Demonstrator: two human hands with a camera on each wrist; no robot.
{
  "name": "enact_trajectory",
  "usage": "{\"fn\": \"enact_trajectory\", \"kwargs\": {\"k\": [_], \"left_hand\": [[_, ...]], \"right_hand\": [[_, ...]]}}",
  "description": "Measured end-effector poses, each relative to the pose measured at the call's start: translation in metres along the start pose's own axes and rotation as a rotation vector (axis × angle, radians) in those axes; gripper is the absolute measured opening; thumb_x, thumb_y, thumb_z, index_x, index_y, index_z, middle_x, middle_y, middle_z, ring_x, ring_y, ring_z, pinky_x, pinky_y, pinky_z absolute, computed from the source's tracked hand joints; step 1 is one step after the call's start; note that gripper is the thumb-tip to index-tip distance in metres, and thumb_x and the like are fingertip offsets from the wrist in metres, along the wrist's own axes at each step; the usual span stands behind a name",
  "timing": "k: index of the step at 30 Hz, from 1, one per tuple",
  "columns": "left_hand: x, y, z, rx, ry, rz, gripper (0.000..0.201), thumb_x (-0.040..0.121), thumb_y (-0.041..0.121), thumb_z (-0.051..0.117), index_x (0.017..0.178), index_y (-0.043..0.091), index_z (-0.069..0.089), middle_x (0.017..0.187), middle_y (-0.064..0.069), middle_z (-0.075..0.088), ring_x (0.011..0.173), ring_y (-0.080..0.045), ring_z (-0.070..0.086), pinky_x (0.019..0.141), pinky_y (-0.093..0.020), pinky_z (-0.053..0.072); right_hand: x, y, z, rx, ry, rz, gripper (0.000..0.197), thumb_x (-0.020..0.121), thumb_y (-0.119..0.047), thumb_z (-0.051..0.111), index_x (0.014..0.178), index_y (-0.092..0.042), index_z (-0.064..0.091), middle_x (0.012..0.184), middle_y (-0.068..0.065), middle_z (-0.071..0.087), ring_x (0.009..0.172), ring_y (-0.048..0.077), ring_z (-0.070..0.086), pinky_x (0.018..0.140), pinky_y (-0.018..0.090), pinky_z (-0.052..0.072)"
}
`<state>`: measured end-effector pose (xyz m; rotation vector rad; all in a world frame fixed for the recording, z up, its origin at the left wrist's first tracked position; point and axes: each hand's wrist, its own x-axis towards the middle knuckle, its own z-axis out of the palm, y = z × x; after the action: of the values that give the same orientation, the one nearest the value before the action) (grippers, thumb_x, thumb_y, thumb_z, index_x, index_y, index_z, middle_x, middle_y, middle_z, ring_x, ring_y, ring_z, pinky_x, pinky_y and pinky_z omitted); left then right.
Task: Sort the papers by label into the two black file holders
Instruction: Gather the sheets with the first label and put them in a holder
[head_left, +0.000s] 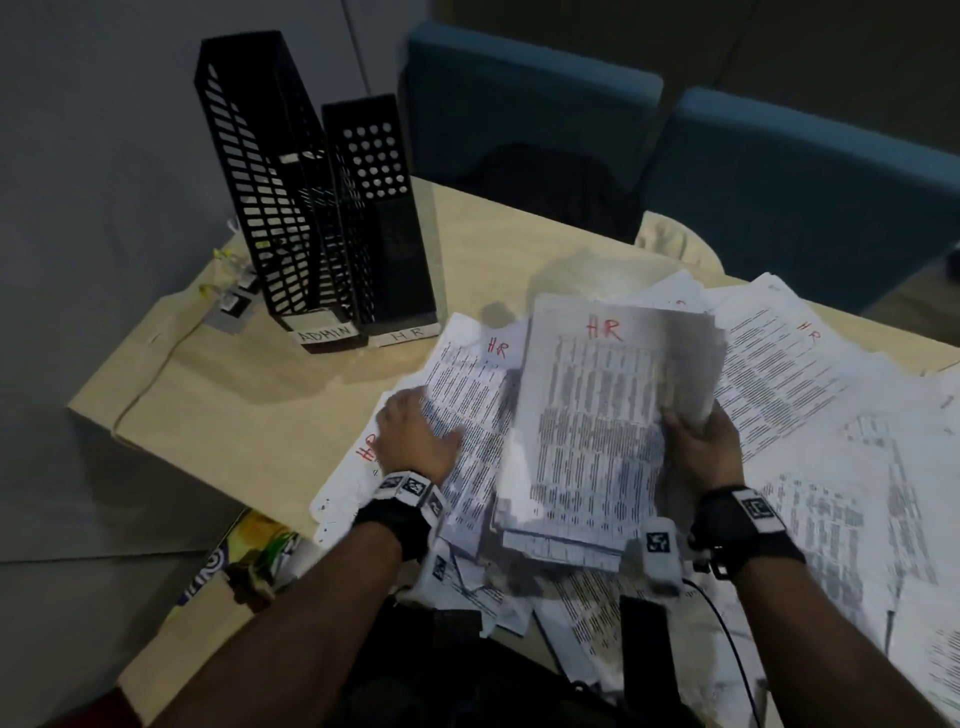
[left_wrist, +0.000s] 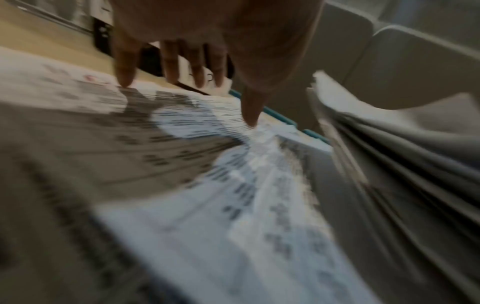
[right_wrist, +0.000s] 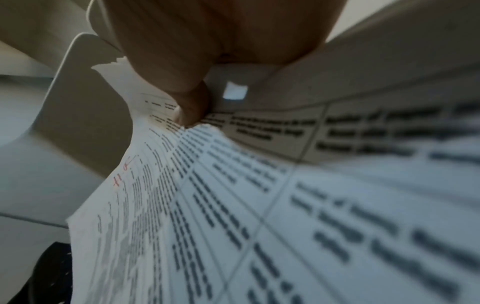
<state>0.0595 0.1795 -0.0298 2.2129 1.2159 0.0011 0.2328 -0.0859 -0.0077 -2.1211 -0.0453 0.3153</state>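
Head view. Two black file holders at the far left of a pale wooden table (head_left: 218, 415), touching side by side: the left holder (head_left: 254, 171) slotted, white front tag reading ADMIN; the right holder (head_left: 382, 208) punched with round holes near the top, tag reading HR. Loose papers (head_left: 810, 395) spread over the right and near part of the table, white sheets of dense black print, too many and too overlapped to count; red handwritten HR legible on at least four. One thick stack (head_left: 602, 415), raised off the pile and tilted, topped by a sheet marked HR, clamped at its right edge by the right hand (head_left: 701, 447), thumb on the front. Left hand (head_left: 415, 436) just left of the stack, flat with fingers straight, pressing on an HR sheet (head_left: 467, 384) lying on the pile. Two blue chairs (head_left: 530, 109) beyond the far edge. Both holders well apart from the hands, far and to the left.

Left wrist view, blurred. Left hand (left_wrist: 197, 41) with straight fingers spread, tips down on printed paper (left_wrist: 207, 185); edge of the stack (left_wrist: 389, 164) at right.

Right wrist view. Right hand (right_wrist: 207, 51) pinching the stack (right_wrist: 233, 226), thumb pressed on the top sheet; gridded table of print, red mark near the far left edge.
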Motion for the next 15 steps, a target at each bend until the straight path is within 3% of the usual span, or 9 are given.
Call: {"fn": "enact_trajectory", "kwargs": {"k": [3,6,8,12,15], "left_hand": [[0.005,-0.015,-0.009,0.175,-0.097,-0.095,0.105,0.071,0.055,0.073,0.150,0.019,0.015,0.155,-0.007,0.017,0.140,-0.031,0.019,0.105,-0.053,0.028],[0.008,-0.020,-0.009,0.112,-0.101,-0.088,0.109,0.065,0.051,0.080,0.148,0.021,0.017,0.148,-0.009,0.028,0.134,-0.033,0.032,0.103,-0.051,0.036],[0.008,-0.025,-0.011,0.008,-0.083,-0.119,0.097,0.067,0.046,0.081,0.144,0.021,0.029,0.141,-0.009,0.041,0.126,-0.032,0.045,0.100,-0.047,0.042],[-0.004,-0.025,-0.022,-0.067,-0.108,-0.111,0.049,0.087,0.039,0.064,0.129,0.016,0.054,0.127,-0.010,0.061,0.115,-0.030,0.057,0.096,-0.039,0.047],[-0.016,-0.018,-0.018,-0.087,-0.107,-0.099,0.046,0.094,0.035,0.055,0.129,0.004,0.055,0.131,-0.016,0.057,0.121,-0.033,0.052,0.100,-0.038,0.041]], "right_hand": [[-0.003,0.007,-0.010,0.029,0.058,0.051,0.028,0.086,-0.023,0.068,0.110,-0.009,0.061,0.093,0.013,0.067,0.083,0.027,0.061,0.074,0.038,0.050],[-0.006,0.014,-0.020,-0.003,0.072,0.054,0.039,0.080,-0.036,0.064,0.106,-0.007,0.061,0.087,0.013,0.064,0.077,0.026,0.057,0.067,0.036,0.044],[-0.005,0.022,-0.027,0.020,0.087,0.127,0.035,0.086,-0.030,0.066,0.107,-0.003,0.061,0.087,0.015,0.061,0.076,0.026,0.055,0.068,0.033,0.039],[-0.008,0.032,-0.036,0.041,0.091,0.175,0.026,0.090,-0.019,0.065,0.108,-0.001,0.062,0.090,0.017,0.061,0.082,0.028,0.057,0.069,0.033,0.039],[-0.014,0.029,-0.040,0.081,0.103,0.188,0.023,0.092,-0.017,0.063,0.106,0.001,0.060,0.084,0.017,0.055,0.072,0.023,0.050,0.050,0.028,0.036]]}}
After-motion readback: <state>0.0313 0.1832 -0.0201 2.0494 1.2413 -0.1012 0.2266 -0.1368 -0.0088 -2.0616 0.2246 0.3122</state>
